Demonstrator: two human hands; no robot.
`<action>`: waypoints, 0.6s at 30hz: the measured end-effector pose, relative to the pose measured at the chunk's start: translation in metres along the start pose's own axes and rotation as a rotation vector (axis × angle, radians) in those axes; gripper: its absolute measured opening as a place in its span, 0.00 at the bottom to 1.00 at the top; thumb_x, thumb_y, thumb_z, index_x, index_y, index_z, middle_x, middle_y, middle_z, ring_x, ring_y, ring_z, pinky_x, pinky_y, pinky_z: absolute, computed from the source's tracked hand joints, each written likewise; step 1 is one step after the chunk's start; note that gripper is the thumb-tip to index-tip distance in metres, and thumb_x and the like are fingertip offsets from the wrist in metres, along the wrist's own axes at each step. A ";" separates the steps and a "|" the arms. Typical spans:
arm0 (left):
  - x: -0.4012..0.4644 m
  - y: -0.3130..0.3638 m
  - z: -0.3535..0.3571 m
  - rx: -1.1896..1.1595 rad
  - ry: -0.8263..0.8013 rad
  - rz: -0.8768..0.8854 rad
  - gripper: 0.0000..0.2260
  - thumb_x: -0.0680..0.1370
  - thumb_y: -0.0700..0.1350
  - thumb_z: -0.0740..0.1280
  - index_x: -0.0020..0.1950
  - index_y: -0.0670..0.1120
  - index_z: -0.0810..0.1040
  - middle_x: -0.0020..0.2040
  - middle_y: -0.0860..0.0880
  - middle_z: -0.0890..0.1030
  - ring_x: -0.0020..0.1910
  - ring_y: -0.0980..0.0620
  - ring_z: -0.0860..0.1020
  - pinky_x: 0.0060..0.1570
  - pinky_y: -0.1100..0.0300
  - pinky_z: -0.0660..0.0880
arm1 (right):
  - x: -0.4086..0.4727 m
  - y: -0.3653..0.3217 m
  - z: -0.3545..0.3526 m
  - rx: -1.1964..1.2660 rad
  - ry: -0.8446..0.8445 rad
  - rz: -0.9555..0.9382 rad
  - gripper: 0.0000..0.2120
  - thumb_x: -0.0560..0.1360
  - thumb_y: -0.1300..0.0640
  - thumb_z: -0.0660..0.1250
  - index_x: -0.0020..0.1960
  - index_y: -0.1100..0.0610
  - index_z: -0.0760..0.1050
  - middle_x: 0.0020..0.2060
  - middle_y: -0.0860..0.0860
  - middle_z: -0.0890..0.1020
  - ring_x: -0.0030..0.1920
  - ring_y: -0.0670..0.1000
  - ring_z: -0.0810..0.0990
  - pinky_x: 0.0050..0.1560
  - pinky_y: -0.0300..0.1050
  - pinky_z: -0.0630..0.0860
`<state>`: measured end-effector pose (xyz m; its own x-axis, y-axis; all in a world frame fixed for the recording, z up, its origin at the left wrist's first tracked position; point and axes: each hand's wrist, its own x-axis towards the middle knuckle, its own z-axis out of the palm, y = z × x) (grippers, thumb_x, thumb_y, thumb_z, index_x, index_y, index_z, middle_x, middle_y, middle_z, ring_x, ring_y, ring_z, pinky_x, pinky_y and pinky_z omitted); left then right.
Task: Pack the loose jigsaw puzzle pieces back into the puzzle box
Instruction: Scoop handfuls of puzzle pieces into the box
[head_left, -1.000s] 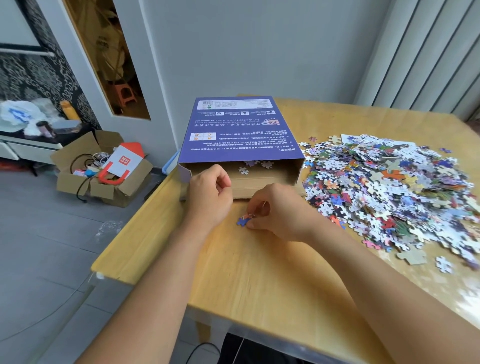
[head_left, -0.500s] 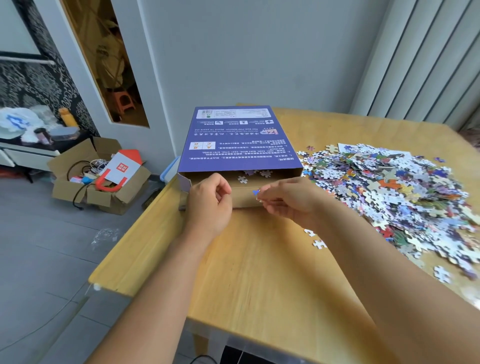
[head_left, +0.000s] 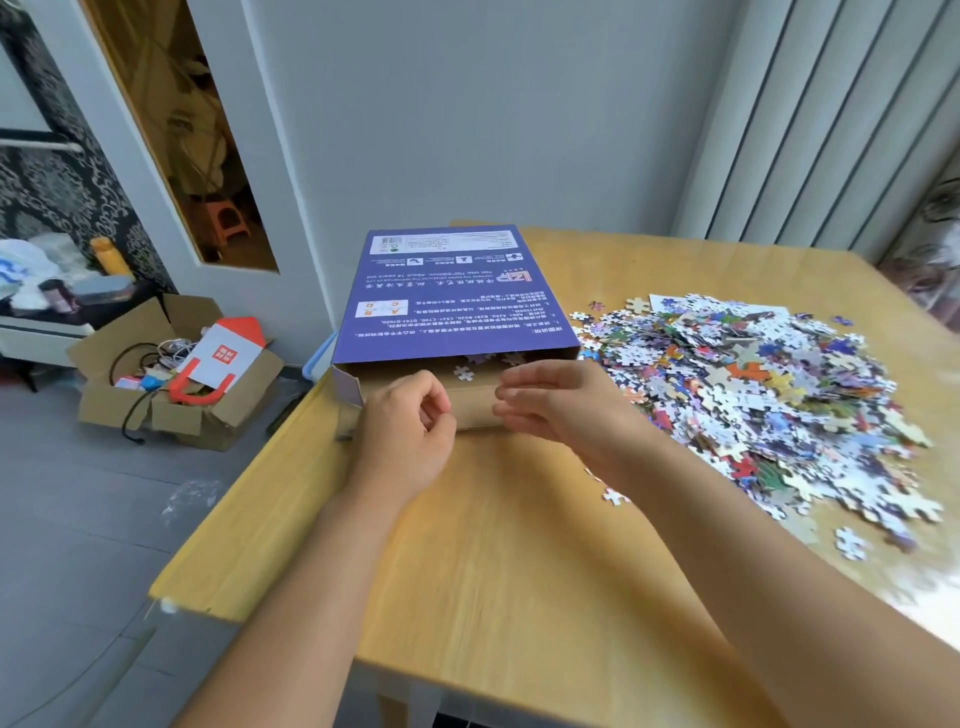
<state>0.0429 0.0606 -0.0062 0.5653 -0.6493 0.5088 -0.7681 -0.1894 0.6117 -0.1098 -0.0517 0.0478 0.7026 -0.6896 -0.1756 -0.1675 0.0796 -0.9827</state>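
Two hands at the open mouth of the puzzle box

Its purple top reads "Net size 700*500mm"; a few pieces lie inside. The left hand is loosely curled and the right hand relaxed with straight fingers, both holding nothing. The pile of pieces lies right; bare surface runs to the near edge.

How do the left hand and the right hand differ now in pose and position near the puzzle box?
1. The left hand has loosely curled fingers; the right hand has its fingers stretched out, a little blurred.
2. The left hand sits by the near left corner of the puzzle box; the right hand reaches across in front of its open end, nearer the pile of puzzle pieces.

Both seem to hold nothing, above the table.
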 end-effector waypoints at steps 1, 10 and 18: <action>-0.001 0.001 -0.001 0.035 -0.018 0.012 0.09 0.69 0.38 0.68 0.37 0.52 0.73 0.32 0.56 0.76 0.31 0.57 0.74 0.33 0.55 0.75 | -0.010 -0.002 -0.013 -0.158 -0.016 -0.060 0.09 0.76 0.65 0.71 0.57 0.63 0.80 0.48 0.59 0.86 0.47 0.57 0.87 0.50 0.50 0.84; 0.037 0.089 0.018 0.159 -0.226 0.096 0.09 0.71 0.54 0.74 0.40 0.52 0.77 0.37 0.57 0.79 0.39 0.53 0.78 0.42 0.56 0.77 | -0.036 -0.009 -0.154 -1.261 0.149 -0.093 0.51 0.60 0.31 0.77 0.77 0.48 0.64 0.67 0.53 0.71 0.68 0.56 0.68 0.66 0.53 0.69; 0.020 0.126 0.078 0.123 -0.305 0.264 0.17 0.69 0.66 0.71 0.45 0.54 0.76 0.40 0.58 0.74 0.35 0.60 0.72 0.36 0.59 0.69 | -0.031 0.021 -0.154 -1.199 0.169 -0.198 0.38 0.64 0.36 0.77 0.70 0.47 0.72 0.62 0.50 0.74 0.61 0.53 0.74 0.59 0.52 0.75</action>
<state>-0.0663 -0.0338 0.0339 0.2437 -0.8722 0.4242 -0.9151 -0.0620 0.3983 -0.2415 -0.1398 0.0415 0.7048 -0.7061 0.0682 -0.6609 -0.6885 -0.2986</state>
